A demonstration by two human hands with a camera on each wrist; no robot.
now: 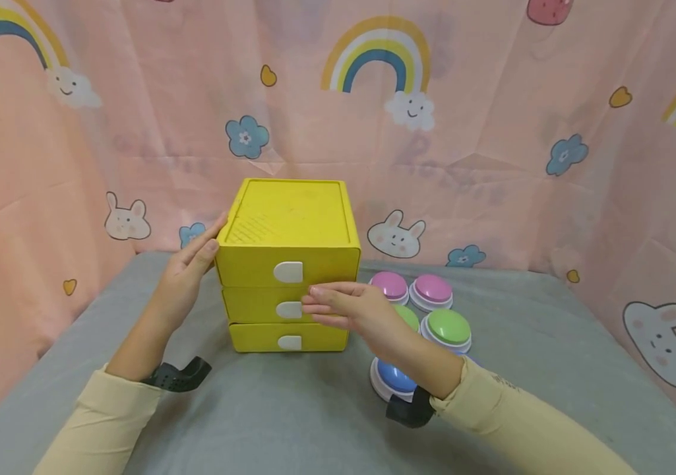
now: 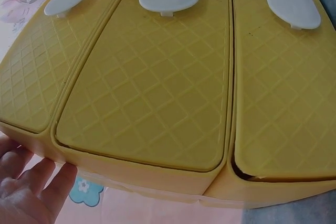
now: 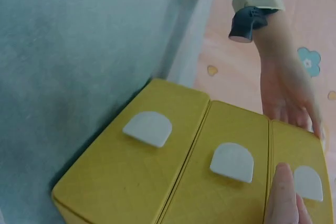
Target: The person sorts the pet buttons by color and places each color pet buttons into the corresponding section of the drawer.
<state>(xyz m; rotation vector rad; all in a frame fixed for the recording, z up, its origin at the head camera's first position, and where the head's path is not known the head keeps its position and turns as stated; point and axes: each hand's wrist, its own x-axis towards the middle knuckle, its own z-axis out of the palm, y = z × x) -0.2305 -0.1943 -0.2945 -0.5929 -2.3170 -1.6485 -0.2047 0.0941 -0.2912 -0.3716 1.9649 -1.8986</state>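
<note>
A yellow three-drawer box (image 1: 293, 211) stands upright on the cloth, its drawers closed and each fitted with a white rounded pull tab. My left hand (image 1: 180, 280) rests against the box's left side near the top, fingers fairly straight; the left wrist view shows its fingertips (image 2: 60, 182) touching the side edge. My right hand (image 1: 364, 313) is in front of the box with fingers extended, its tips beside the middle pull tab (image 1: 288, 310). In the right wrist view a fingertip (image 3: 283, 182) appears near the top tab (image 3: 307, 183). Whether it touches the box I cannot tell.
Right of the box stand several round push buttons on white bases: pink (image 1: 432, 288), green (image 1: 448, 326) and blue (image 1: 396, 376). My right forearm partly covers them. A grey cloth (image 1: 290, 415) covers the table; a pink patterned curtain (image 1: 474, 185) hangs behind.
</note>
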